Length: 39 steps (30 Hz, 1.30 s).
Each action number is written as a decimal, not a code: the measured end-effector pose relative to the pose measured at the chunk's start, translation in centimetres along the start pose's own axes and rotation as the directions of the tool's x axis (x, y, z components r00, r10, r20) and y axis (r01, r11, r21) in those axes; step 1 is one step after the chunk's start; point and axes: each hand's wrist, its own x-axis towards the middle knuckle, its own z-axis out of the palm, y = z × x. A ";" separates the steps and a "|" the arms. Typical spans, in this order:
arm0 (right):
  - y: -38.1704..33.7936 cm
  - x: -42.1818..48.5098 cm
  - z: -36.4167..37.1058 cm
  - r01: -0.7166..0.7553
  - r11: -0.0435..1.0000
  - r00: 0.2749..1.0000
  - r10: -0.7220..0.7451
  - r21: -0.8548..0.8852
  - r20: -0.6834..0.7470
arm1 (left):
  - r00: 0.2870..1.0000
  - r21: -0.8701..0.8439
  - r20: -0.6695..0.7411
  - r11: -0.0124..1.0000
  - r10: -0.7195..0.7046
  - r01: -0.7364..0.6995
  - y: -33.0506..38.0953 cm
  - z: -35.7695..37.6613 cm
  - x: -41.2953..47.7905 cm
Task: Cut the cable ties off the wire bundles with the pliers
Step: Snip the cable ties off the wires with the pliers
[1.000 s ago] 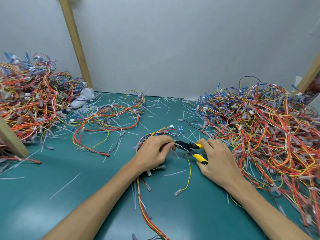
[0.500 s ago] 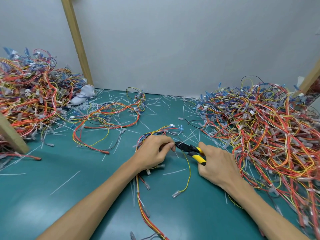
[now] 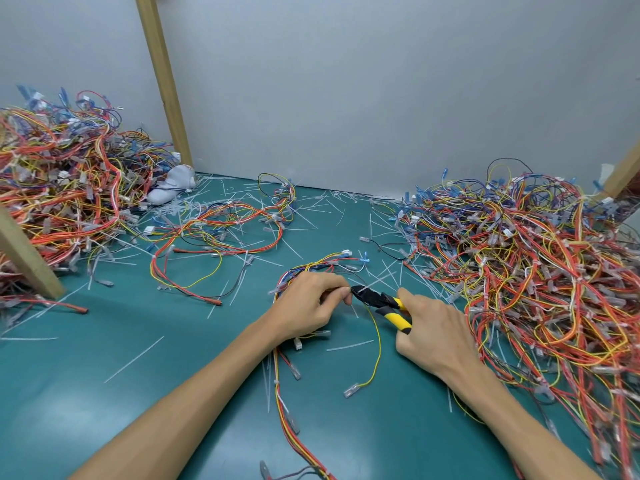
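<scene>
We work on a teal-matted bench that fills the lower half of the frame. The largest mass on it is a heap of red, orange, yellow and blue wire bundles at the right edge. A second, similar heap fills the left edge. White ties show here and there in both, and we cannot tell which heap is finished stock, so we judge that much cutting is left.

Left of centre, a looped red-and-orange harness lies spread out, well apart from our hands.

At centre, our left hand rests on a small multicoloured bundle, with its fingers curled and pinching the wires just beside the cutter tip. Our right hand has its fingers wrapped round the handles of the yellow-and-black pliers. The black nose of the pliers points at that pinch. Whether the tie there is already severed is too small to tell.

Thin white clipped tie strips litter the bench all over, which suggests that many ties have already come off.
</scene>
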 end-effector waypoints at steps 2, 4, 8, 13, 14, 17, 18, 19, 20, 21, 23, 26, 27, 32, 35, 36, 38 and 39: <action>0.0 0.0 0.0 0.003 1.000 1.000 -0.003 -0.002 -0.007 | 1.000 0.001 0.002 1.000 0.001 -0.001 0.1 0.0 0.0; 0.1 0.0 0.0 0.002 1.000 1.000 -0.003 -0.012 -0.007 | 1.000 0.001 0.002 1.000 0.000 0.000 0.0 0.0 0.0; 0.2 0.0 0.3 0.006 1.000 1.000 -0.007 -0.014 -0.031 | 1.000 -0.013 0.006 1.000 -0.007 0.007 -0.2 0.0 -0.1; 0.2 0.0 0.4 0.020 1.000 0.999 -0.020 0.002 -0.047 | 1.000 -0.011 0.005 1.000 0.003 -0.003 0.0 -0.3 -0.1; 0.3 0.0 0.5 0.023 1.000 0.998 -0.023 0.006 -0.052 | 1.000 -0.007 0.001 1.000 0.003 -0.003 0.0 -0.3 -0.1; 0.4 0.1 0.8 0.033 0.999 0.997 -0.032 0.014 -0.074 | 1.000 0.001 0.004 1.000 -0.001 0.001 0.1 -0.3 -0.2; 0.4 0.1 0.9 0.035 0.999 0.997 -0.033 0.018 -0.075 | 1.000 0.004 0.005 1.000 0.000 0.000 0.1 -0.3 -0.2; 0.4 0.0 0.9 0.036 0.999 0.997 -0.034 0.021 -0.072 | 1.000 0.005 0.004 1.000 0.001 -0.001 0.1 -0.2 -0.2; 0.4 0.0 1.0 0.036 0.999 0.997 -0.034 0.022 -0.069 | 1.000 0.005 0.003 1.000 0.001 -0.001 0.1 -0.2 -0.2; 0.5 0.1 1.0 0.034 0.999 0.997 -0.033 0.022 -0.068 | 1.000 0.004 0.005 1.000 -0.001 0.001 0.0 -0.2 -0.2; 0.5 0.2 1.0 0.028 0.999 0.997 -0.027 0.018 -0.065 | 1.000 0.005 0.009 1.000 -0.002 0.002 0.0 -0.2 -0.2; 0.3 0.2 1.1 0.018 1.000 0.997 -0.017 0.017 -0.072 | 1.000 0.013 0.005 1.000 -0.001 0.001 0.1 -0.2 -0.2; 0.3 0.3 1.1 0.007 1.000 0.996 -0.006 0.022 -0.085 | 1.000 0.018 0.006 1.000 -0.003 0.003 0.1 -0.2 -0.2; 0.0 0.3 1.0 -0.137 0.981 0.975 0.157 0.135 -0.156 | 1.000 0.051 0.018 0.999 0.003 -0.004 -0.3 -0.2 -0.2; 0.1 0.2 0.8 -0.210 0.958 0.944 0.250 0.193 -0.215 | 1.000 0.066 0.001 0.998 0.001 -0.001 -0.7 -0.1 -0.2; 0.0 0.2 0.7 -0.231 0.950 0.934 0.277 0.211 -0.225 | 1.000 0.074 0.002 0.997 0.003 -0.003 -0.7 -0.1 -0.2; -0.2 0.3 0.9 -0.273 0.930 0.917 0.329 0.247 -0.224 | 1.000 0.093 0.011 0.996 0.009 -0.010 -0.9 0.0 -0.2; -0.2 0.3 1.1 -0.292 0.921 0.912 0.349 0.259 -0.213 | 1.000 0.102 0.011 0.995 0.016 -0.017 -1.0 0.0 -0.2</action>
